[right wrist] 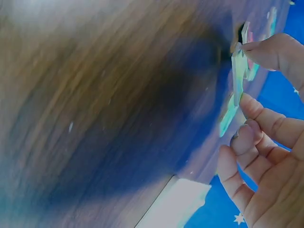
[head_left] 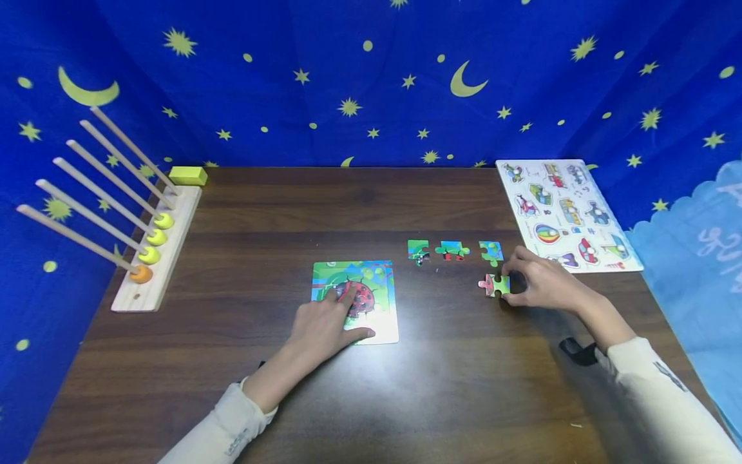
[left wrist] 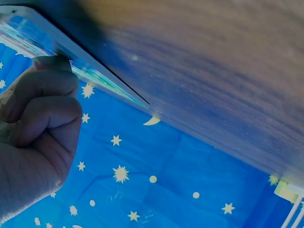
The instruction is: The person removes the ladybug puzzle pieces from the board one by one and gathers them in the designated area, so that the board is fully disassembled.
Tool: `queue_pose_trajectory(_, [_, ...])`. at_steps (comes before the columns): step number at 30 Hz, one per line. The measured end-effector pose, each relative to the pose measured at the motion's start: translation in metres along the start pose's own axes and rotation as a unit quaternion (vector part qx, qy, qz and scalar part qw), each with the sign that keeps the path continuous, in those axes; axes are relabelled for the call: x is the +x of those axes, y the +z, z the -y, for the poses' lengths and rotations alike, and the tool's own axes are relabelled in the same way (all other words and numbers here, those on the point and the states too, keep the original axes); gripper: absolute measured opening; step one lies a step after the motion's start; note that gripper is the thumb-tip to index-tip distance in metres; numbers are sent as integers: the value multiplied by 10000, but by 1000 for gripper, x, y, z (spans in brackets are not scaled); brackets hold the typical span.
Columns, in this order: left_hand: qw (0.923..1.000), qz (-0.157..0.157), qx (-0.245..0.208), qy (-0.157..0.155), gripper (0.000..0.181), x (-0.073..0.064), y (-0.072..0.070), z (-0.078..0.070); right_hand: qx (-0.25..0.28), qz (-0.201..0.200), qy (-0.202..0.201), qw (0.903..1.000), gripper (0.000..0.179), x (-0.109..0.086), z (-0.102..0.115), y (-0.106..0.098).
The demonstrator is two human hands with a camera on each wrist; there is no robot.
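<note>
A: Right fingers?
B: Right hand [head_left: 542,280]: thumb and index pinch a jigsaw piece [head_left: 496,285] by its edges. Part pink, part green, tab pointing left. Remaining fingers bent, holding nothing. Right wrist view has the piece tipped on edge. Can't tell if it touches the table.

A: Left fingers?
B: Left hand [head_left: 321,325]: index reaches straight onto the ladybug picture [head_left: 364,299], thumb spread away from it, tip on the lower part of the puzzle board [head_left: 382,328]. Left wrist view: other fingers folded under. It's pressing, not pinching.

A: Where's the board?
B: On the dark wood table [head_left: 440,386], around the middle, under the left hand. Square, green and blue toward the top, bright glare across the lower part.

A: Loose parts?
B: Three in a row beyond the held piece, up and right of the board: left piece [head_left: 418,249], middle piece [head_left: 453,250], right piece [head_left: 491,252]. Apart from each other. Right one sits nearest the right hand.

A: Further out?
B: Right: white picture board [head_left: 522,188] with vehicle shapes, near the far right corner. Left: wooden rack [head_left: 124,301], six slanted rods. Orange bead [head_left: 141,274] on the nearest rod, yellow beads [head_left: 155,237] on the next three. Yellow block [head_left: 188,175] just past the rack's far end.

A: Backdrop?
B: Blue star-and-moon curtain [head_left: 348,71] behind; light blue cloth [head_left: 690,270] on the right.
</note>
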State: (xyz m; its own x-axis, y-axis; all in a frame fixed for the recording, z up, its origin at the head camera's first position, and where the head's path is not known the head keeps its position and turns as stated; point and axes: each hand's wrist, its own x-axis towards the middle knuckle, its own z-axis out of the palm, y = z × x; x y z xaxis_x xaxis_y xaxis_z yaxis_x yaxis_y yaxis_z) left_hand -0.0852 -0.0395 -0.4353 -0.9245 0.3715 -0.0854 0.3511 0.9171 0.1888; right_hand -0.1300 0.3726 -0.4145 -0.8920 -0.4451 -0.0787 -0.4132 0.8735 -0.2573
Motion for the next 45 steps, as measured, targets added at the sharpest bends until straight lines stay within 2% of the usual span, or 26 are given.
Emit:
queue_pose_trajectory(6, [9999, -42, 72, 80, 90, 0, 0, 0, -121, 34, 52, 9999, 40, 3, -6, 2])
queue_pose_trajectory(10, [10000, -4, 51, 70, 91, 1, 0, 1, -163, -83, -39, 9998, 40, 5, -8, 4])
queue_pose_trajectory(15, [10000, 33, 22, 43, 91, 1, 0, 0, -228, -22, 46, 9997, 41, 7, -8, 4])
queue_pose_trajectory(21, [9998, -113, 11, 148, 91, 0, 1, 1, -203, 204, 227, 9993, 45, 8, -3, 2])
queue_pose_trajectory(25, [9994, -183, -169, 227, 88, -2, -3, 2, -131, 165, 243, 9995, 48, 9, 4, 1])
queue_pose_trajectory(30, [9995, -115, -271, 62, 85, -6, -12, 12, -117, -98, 7, 9999, 48, 15, 19, 3])
queue_pose_trajectory(34, [9996, 50, -234, -168, 88, -14, -17, 26, -98, -210, -283, 9993, 49, 24, 37, 7])
queue_pose_trajectory(39, [9991, 163, -154, -353, 90, -22, -16, 40, -52, -354, -756, 9965, 50, 35, 62, 11])
queue_pose_trajectory(45, [9987, 138, 7, -485, 93, -27, -12, 44, 129, -353, -1081, 9934, 49, 51, 98, 16])
